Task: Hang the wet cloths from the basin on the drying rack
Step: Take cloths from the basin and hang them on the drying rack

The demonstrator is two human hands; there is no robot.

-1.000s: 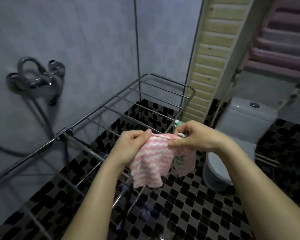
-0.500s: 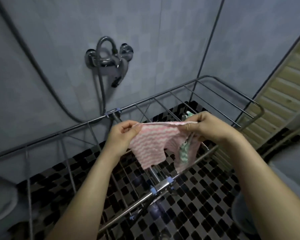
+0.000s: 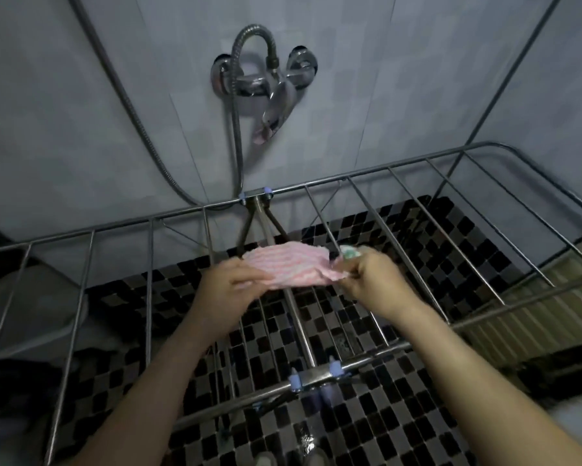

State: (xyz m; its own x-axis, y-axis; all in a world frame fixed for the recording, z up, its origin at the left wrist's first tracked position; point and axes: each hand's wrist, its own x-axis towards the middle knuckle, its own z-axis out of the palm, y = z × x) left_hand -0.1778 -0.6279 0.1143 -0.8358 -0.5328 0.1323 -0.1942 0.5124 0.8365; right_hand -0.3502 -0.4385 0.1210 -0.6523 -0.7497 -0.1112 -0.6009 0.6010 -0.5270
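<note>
- The grey tiled wall fills the top of my view, and below it the floor is a mosaic of small black and dark grey squares.
- The drying rack spreads across the whole width in front of me, its far rail running along the wall and its near rail crossing under my forearms; thin metal bars run between the two rails, and a thicker centre bar runs from the far hinge to the near hinge.
- The chrome tap sits on the wall above the rack's far rail, with its metal hose looping down to the left.
- My left hand is over the middle of the rack, fingers closed on the left edge of the pink striped cloth.
- My right hand pinches the cloth's right edge, fingers curled shut; the same hand also grips a small green and white cloth that peeks out above my knuckles.
- The pink striped cloth is stretched between my hands, over the centre bar, nearer the far rail than the near one; I cannot tell whether it touches the bars.
</note>
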